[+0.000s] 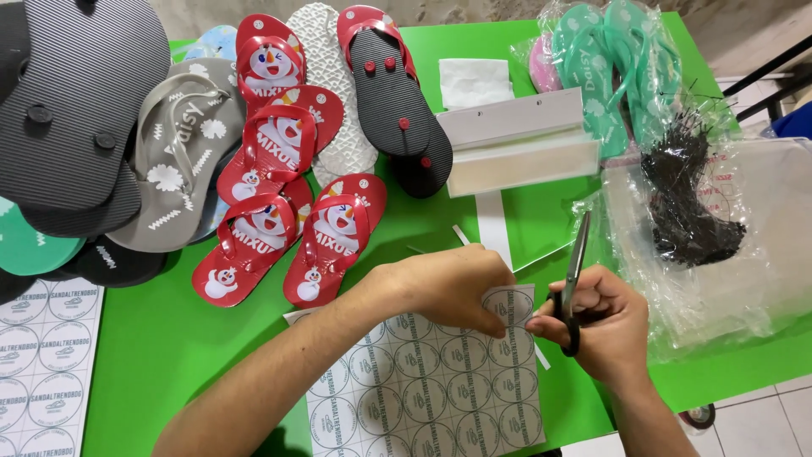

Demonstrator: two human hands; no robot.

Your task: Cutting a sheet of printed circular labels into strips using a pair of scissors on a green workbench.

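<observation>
Green desk (178, 338) everywhere, and right in the middle the left hand (444, 283) is lying palm-down on a sticker sheet (423, 381) printed with rows of round labels, fingers (495, 322) curled and pinching the sheet's top right corner, so they're closed on the paper. The right hand (605, 326) sits just beside those fingers, wrapped tight around the black handles of a pair of scissors (573, 275); the blades point up and away from the fingers and look shut or nearly shut, hard to tell for sure. Thumb tip of the right hand is touching the edge of the sheet right next to the left fingertips. Just above the left fingers there's a white paper strip (493, 224) lying on the desk, and beyond that a long white box (520, 144). Off to the left of the fingers, a bunch of red flip-flops with snowman prints (292, 203), then grey and black ones (85, 127) stacked further out. To the right of the scissors, a clear plastic bag (727, 254) with a clump of black plastic tag ties (685, 195) on it, and teal flip-flops in a bag (613, 68) above that. Another sticker sheet (42, 364) is way over at the far left edge
</observation>
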